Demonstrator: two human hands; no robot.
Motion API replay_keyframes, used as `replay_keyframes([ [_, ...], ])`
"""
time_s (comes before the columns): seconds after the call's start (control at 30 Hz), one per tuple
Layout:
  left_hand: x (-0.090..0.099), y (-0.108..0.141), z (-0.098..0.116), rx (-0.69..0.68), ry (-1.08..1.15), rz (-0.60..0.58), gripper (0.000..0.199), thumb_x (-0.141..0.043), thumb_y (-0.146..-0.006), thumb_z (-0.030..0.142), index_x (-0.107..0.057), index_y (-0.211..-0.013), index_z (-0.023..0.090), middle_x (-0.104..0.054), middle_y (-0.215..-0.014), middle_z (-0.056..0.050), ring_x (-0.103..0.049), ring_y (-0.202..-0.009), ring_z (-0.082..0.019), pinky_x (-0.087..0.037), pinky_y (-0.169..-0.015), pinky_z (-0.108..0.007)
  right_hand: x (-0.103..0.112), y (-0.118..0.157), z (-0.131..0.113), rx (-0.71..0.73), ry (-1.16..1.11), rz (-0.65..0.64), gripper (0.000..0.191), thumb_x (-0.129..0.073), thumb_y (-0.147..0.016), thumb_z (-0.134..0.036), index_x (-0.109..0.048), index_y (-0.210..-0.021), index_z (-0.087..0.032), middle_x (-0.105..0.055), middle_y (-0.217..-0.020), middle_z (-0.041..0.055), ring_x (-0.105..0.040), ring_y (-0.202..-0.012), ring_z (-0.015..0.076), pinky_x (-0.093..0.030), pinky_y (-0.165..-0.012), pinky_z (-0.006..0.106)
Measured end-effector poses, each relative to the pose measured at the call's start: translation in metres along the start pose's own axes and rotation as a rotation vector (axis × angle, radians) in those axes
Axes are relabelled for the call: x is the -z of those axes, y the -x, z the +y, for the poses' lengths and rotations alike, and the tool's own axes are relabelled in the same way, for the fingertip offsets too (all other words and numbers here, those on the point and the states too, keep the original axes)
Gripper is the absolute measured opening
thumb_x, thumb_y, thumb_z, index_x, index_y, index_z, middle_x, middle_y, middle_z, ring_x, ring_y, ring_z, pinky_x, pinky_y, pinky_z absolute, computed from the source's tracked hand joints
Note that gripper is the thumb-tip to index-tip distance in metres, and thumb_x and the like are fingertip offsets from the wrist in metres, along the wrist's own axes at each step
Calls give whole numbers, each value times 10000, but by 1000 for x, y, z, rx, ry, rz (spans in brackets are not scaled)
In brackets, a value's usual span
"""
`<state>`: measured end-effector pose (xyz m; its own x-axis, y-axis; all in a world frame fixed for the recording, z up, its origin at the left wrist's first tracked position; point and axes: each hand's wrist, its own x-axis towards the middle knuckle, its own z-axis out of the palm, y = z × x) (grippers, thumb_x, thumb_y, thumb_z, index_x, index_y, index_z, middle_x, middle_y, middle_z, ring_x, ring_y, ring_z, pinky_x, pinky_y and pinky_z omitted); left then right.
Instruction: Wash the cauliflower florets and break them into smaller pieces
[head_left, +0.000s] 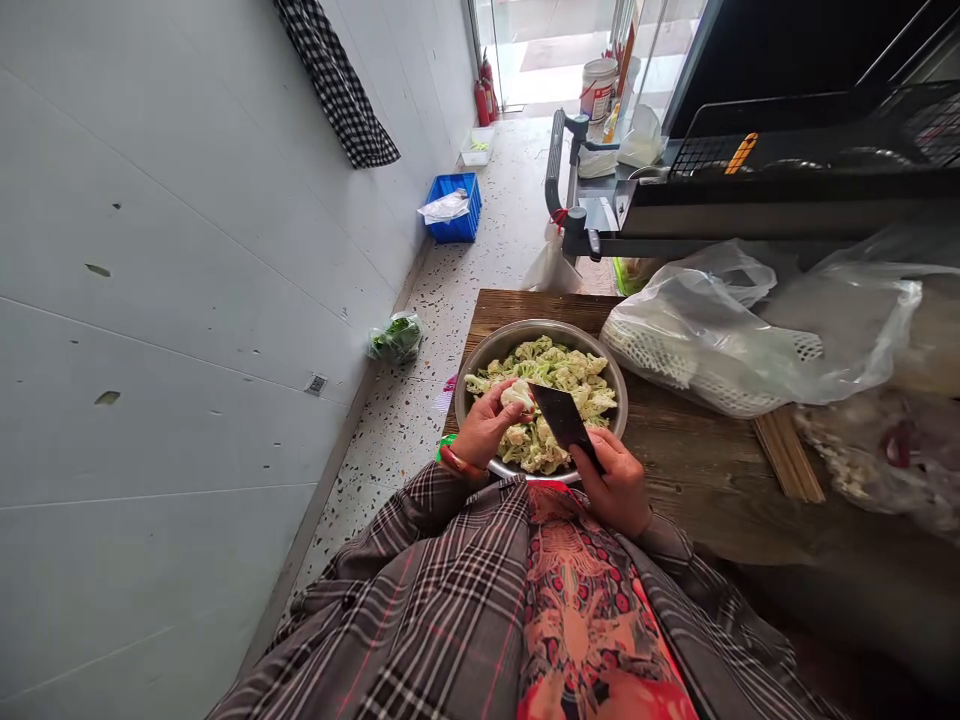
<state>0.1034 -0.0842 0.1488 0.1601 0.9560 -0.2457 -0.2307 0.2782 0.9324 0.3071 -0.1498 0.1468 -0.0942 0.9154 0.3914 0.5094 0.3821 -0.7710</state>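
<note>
A wide metal bowl (pixel 619 400) full of cut cauliflower florets (pixel 551 358) stands at the wooden table's left end. Over the bowl's left half, my left hand (pixel 484 428) pinches a pale cauliflower piece (pixel 517 396) between thumb and fingers. My right hand (pixel 616 485) is wrapped round the handle end of a cleaver (pixel 559 415) with a broad dark blade. The blade slants up and left across the bowl, its far corner close to the held piece. Whether the edge touches that piece, I cannot tell. My right palm hides most of the handle.
Clear plastic bags (pixel 712 330) with white netting lie right of the bowl on the wooden table (pixel 690 480). Behind stands a dark cart (pixel 720 215). On the floor are a blue crate (pixel 455 228) and bagged greens (pixel 397 338), beside the left wall (pixel 187 300).
</note>
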Motion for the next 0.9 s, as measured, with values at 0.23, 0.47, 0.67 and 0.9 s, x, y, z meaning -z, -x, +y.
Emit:
replay_keyframes([
  [0.23,-8,-1,-5,-3,-2,3,599,-755,-743,422,-595,-1252,150,-692,-1024,-70,-647,-836,-168,-557,-842,-357,2,0,-1,6,-17,-24,203,-467,-968,-258,-650,-1035,-204,-700,-961,74,-670,-920,187,-543,-840,309],
  [0.47,-4,3,-3,-53,-153,46,562,-728,-773,397,-605,-1267,157,-697,-1015,-69,-650,-791,-166,-530,-836,-332,-1,5,1,21,143,-83,283,-439,-981,-264,-633,-1171,-182,-744,-1043,94,-717,-922,189,-555,-801,267],
  [0.67,-5,6,0,-98,-250,59,556,-717,-782,379,-606,-1280,158,-705,-1024,-79,-644,-808,-184,-516,-819,-317,-3,10,3,7,228,-145,325,-386,-999,-271,-624,-1191,-159,-761,-923,89,-721,-728,163,-534,-677,228],
  [0.9,-12,7,3,-172,-385,54,481,-725,-773,353,-659,-1219,184,-703,-1064,-77,-642,-928,-232,-485,-891,-348,-4,13,8,1,306,-141,330,-363,-1005,-293,-635,-1134,-159,-751,-814,76,-695,-640,165,-489,-594,225],
])
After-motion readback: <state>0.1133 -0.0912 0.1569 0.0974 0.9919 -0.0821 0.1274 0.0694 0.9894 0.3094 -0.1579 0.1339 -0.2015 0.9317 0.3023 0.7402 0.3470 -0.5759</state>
